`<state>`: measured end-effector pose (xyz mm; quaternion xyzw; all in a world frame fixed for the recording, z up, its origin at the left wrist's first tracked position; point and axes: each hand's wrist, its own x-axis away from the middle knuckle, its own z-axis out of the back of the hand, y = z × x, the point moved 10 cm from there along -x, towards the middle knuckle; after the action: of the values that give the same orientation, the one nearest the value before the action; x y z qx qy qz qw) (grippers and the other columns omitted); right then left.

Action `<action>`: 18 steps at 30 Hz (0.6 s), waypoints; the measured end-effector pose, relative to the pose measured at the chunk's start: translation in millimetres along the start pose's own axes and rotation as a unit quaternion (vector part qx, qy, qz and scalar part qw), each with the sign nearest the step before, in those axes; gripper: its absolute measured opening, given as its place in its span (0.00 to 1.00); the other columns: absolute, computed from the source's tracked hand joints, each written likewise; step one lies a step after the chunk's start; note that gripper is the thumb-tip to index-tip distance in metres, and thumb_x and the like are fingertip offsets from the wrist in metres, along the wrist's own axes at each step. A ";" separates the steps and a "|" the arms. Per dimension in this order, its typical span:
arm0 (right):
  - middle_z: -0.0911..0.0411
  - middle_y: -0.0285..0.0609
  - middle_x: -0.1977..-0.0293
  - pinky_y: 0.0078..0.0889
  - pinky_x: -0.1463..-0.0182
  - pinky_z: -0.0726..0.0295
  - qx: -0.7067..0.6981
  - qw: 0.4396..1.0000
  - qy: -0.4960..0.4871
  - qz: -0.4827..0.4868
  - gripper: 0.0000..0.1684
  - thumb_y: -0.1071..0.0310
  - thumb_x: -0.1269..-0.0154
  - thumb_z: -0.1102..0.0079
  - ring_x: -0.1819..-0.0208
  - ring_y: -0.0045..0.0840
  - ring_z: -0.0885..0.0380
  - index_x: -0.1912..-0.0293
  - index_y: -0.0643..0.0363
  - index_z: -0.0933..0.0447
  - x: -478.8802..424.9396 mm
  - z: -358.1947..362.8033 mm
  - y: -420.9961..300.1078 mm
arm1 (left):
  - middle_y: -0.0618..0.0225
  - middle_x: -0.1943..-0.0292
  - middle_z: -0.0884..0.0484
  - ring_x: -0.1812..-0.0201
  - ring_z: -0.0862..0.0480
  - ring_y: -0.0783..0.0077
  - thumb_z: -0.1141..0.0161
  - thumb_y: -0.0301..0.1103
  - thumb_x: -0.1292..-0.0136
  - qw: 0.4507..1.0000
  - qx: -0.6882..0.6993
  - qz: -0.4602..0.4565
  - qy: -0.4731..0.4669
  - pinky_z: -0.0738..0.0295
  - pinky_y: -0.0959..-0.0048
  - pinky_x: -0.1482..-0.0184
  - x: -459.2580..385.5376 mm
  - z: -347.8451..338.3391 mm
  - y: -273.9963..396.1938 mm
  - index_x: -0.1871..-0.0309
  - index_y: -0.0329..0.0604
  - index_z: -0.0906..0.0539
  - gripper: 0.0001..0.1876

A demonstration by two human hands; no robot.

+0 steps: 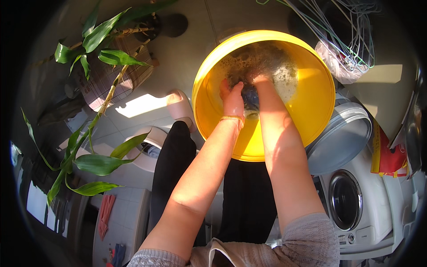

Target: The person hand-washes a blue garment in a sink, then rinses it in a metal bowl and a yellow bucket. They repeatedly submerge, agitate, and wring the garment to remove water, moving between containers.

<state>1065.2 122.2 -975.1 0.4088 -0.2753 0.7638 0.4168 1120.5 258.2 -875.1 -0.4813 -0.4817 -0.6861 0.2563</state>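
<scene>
Before me stands a large yellow plastic bucket point(310, 110) with foamy water point(285, 78) at its bottom. My left hand point(232, 96), with a gold-coloured bangle at the wrist, reaches inside, its thumb and a finger spread above a dark wet cloth point(251, 96). Whether it touches the cloth is not plain. My right hand point(260, 78) is mostly under the suds to the right of the left one, beside the dark cloth; its fingers are hidden.
Wire hangers point(353, 43) and a plastic bag point(328, 63) lie at the upper right. A grey basin point(340, 140) stands right of the bucket, near a white front-loading washing machine point(370, 200). Leafy plant stems point(110, 93) reach in from the left. A pink slipper point(178, 105) is near my leg.
</scene>
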 end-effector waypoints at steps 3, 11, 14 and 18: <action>0.20 0.51 0.49 0.43 0.45 0.21 -0.258 0.959 0.102 -0.062 0.23 0.67 0.43 0.40 0.46 0.47 0.22 0.45 0.49 0.20 59.5 44.7 24.7 | 0.54 0.27 0.41 0.25 0.44 0.60 0.38 0.42 0.35 0.989 0.144 0.005 -0.042 0.50 0.65 0.26 7.2 -12.9 14.2 0.24 0.38 0.48 0.42; 0.20 0.44 0.61 0.39 0.56 0.20 -0.399 0.803 0.378 0.230 0.21 0.75 0.58 0.38 0.61 0.44 0.21 0.58 0.56 0.16 341.4 162.0 -6.5 | 0.58 0.31 0.30 0.34 0.28 0.54 0.31 0.60 0.44 0.931 0.249 0.187 -0.189 0.35 0.56 0.32 26.1 -41.8 26.7 0.29 0.45 0.33 0.45; 0.21 0.42 0.60 0.39 0.55 0.23 -0.370 0.839 0.313 0.246 0.22 0.74 0.62 0.37 0.62 0.41 0.23 0.60 0.54 0.17 383.1 165.8 -28.0 | 0.57 0.49 0.16 0.51 0.17 0.58 0.30 0.49 0.44 0.931 0.090 0.238 -0.260 0.22 0.58 0.45 59.9 -52.9 32.9 0.44 0.43 0.20 0.28; 0.28 0.48 0.49 0.45 0.47 0.27 -0.421 0.804 0.371 0.199 0.29 0.68 0.58 0.29 0.52 0.44 0.27 0.51 0.53 0.22 393.3 149.7 -39.9 | 0.60 0.55 0.17 0.60 0.17 0.65 0.38 0.29 0.44 0.968 -0.119 -0.029 -0.219 0.20 0.71 0.55 44.5 -33.6 26.7 0.45 0.41 0.23 0.21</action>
<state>1033.5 190.1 -559.1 -0.1847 -0.4692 0.7327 0.4570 1110.3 221.9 -826.1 -0.6324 -0.4548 -0.6236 0.0658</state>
